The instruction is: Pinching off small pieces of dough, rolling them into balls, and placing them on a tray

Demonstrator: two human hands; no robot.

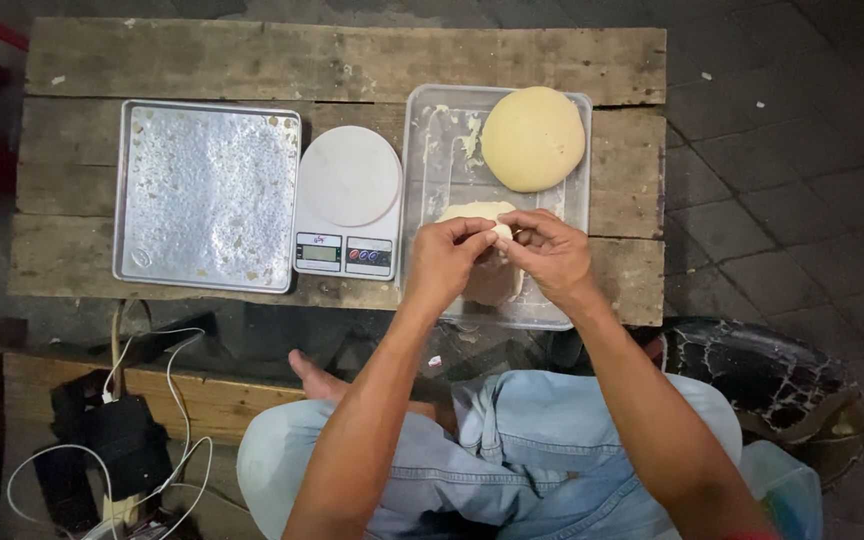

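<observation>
Rough weathered wooden tabletop (252, 62) carries a shiny dimpled metal tray (207, 195), a clear plastic tub (432, 160), and smooth matt dough (533, 138).

surface (352, 62) carries three items in a row: metal tray (207, 195) at left, kitchen scale (349, 203) in the middle just beside it, plastic container (432, 180) at right. dough ball (533, 138) sits in the container's far right corner. left hand (447, 262) and right hand (550, 255) meet over its near half, both on a dough piece (479, 213). cables (167, 400) on the floor, near left.
</observation>
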